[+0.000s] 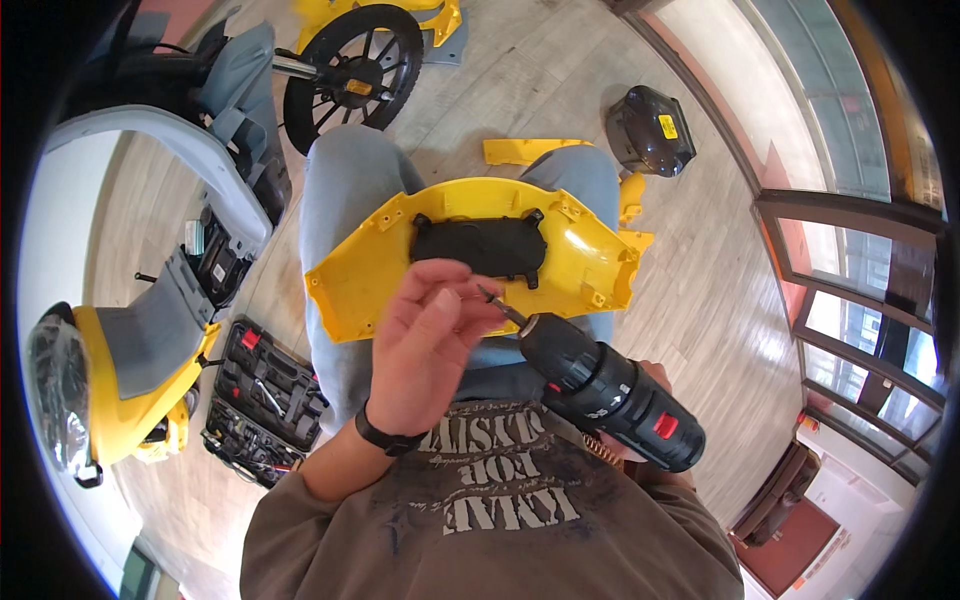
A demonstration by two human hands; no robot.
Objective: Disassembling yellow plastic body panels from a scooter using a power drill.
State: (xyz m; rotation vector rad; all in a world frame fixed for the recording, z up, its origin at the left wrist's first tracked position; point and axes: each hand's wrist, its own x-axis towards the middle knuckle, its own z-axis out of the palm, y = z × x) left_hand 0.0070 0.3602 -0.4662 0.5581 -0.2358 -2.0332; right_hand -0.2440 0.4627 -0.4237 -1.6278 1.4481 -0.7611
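Observation:
Across my lap lies a curved yellow plastic panel (350,285), its hollow inner side up. A black plastic housing (478,245) with lugs at its corners sits in the middle of it. My left hand (430,320), with a dark watch on its wrist, is over the panel's near edge, fingers bent together at the tip of the driver bit. Anything pinched there is too small to make out. My right hand (655,377) grips a black cordless drill (610,390), mostly hidden behind its body. The bit (502,306) points up and left toward my left fingers.
An open tool case (265,390) lies on the floor at left, beside a yellow and grey vehicle part (140,370). A spoked wheel (355,75) stands at the far left. Beyond my knees are a yellow strip (525,151) and a glossy black case (650,130).

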